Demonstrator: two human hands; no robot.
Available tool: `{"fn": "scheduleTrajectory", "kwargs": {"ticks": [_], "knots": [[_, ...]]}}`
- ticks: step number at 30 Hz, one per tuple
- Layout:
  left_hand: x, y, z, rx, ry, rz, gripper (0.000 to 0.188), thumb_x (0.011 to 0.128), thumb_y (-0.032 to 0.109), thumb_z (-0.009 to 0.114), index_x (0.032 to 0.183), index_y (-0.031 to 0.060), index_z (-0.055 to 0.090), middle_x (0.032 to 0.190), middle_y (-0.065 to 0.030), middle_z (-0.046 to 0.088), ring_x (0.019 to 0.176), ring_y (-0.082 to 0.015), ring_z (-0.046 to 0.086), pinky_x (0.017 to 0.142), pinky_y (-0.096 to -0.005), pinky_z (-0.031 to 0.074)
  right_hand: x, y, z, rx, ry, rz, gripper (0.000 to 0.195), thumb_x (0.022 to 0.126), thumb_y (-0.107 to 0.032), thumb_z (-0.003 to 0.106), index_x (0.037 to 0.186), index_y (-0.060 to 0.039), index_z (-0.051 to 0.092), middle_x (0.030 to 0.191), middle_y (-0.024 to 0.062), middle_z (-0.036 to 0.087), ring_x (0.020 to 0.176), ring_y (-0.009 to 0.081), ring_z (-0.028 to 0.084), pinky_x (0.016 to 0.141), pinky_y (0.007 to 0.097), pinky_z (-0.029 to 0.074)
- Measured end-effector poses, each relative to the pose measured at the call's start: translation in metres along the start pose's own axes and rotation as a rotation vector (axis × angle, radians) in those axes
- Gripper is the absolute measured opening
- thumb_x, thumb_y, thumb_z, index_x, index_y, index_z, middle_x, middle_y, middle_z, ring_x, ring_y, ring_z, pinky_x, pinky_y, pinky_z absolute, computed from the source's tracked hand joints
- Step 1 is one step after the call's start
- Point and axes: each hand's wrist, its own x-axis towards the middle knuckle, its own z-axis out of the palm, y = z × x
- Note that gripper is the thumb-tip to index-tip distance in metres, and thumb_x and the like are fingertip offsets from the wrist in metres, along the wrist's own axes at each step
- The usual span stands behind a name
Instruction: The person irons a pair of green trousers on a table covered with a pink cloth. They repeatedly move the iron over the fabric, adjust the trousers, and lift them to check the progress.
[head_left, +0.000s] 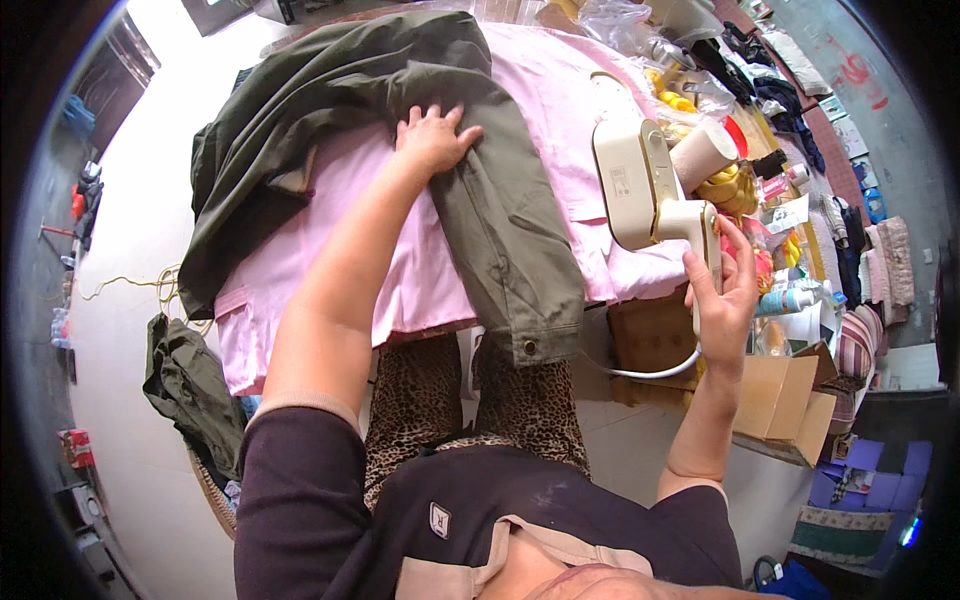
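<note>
An olive-green jacket (495, 217) is spread over a pink cloth (360, 225) on the table. One sleeve runs toward me, and its buttoned cuff hangs past the table's near edge. My left hand (435, 139) rests on the upper part of this sleeve, palm down with fingers apart. In my right hand (724, 300) is the handle of a white handheld garment steamer (630, 184) with gold trim. Its wide head is raised to the right of the sleeve, apart from the jacket. A white cord (660, 371) curves down from the handle's lower end.
Along the right stand a paper roll (705, 154), bananas (731, 187), bottles (784, 301) and plastic bags. An open cardboard box (780, 405) sits lower right. At left, another olive garment (184, 382) lies over a basket (210, 487), near a yellowish cord (127, 279) on the floor.
</note>
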Motion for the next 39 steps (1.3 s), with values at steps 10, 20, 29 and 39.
{"fn": "scheduleTrajectory", "kwargs": {"ticks": [10,20,29,39], "knots": [[0.110,-0.072,-0.047,0.239,0.247,-0.012,0.072,0.096,0.066,0.039,0.151,0.0184,0.043,0.160,-0.0137,0.033,0.147,-0.0352,0.030,0.120,-0.0476,0.024,0.025,0.001,0.024,-0.018,0.014,-0.026,0.056,0.091,-0.001,0.067,0.142,-0.0027,0.044,0.105,0.0067,0.065,0.075,0.0039,0.053,0.060,0.0166,0.040],[-0.133,-0.014,-0.021,-0.374,0.198,0.682,0.034,0.090,0.022,0.067,0.122,0.0097,0.066,0.117,-0.0131,0.067,0.108,-0.0313,0.063,0.097,-0.0417,0.050,0.039,-0.011,0.051,-0.024,-0.065,-0.076,0.053,0.091,-0.004,0.070,0.139,-0.0025,0.048,0.091,0.0031,0.064,0.068,0.0028,0.049,0.057,0.0188,0.039],[-0.249,0.023,-0.006,-0.211,0.474,0.443,0.045,0.088,0.022,0.066,0.125,-0.0017,0.061,0.126,-0.0158,0.059,0.121,-0.0295,0.054,0.106,-0.0383,0.044,0.023,-0.048,0.113,-0.156,-0.327,-0.162,0.047,0.088,-0.013,0.073,0.130,-0.0052,0.055,0.097,0.0190,0.073,0.085,0.0236,0.072,0.074,0.0361,0.055],[-0.269,0.012,0.034,-0.211,0.524,0.438,0.043,0.083,0.011,0.063,0.124,-0.0016,0.058,0.117,-0.0118,0.059,0.114,-0.0303,0.058,0.092,-0.0383,0.053,0.006,-0.030,0.214,-0.611,-0.419,-0.374,0.047,0.089,-0.030,0.066,0.127,-0.0074,0.048,0.097,0.0295,0.068,0.091,0.0474,0.067,0.080,0.0514,0.052]]}}
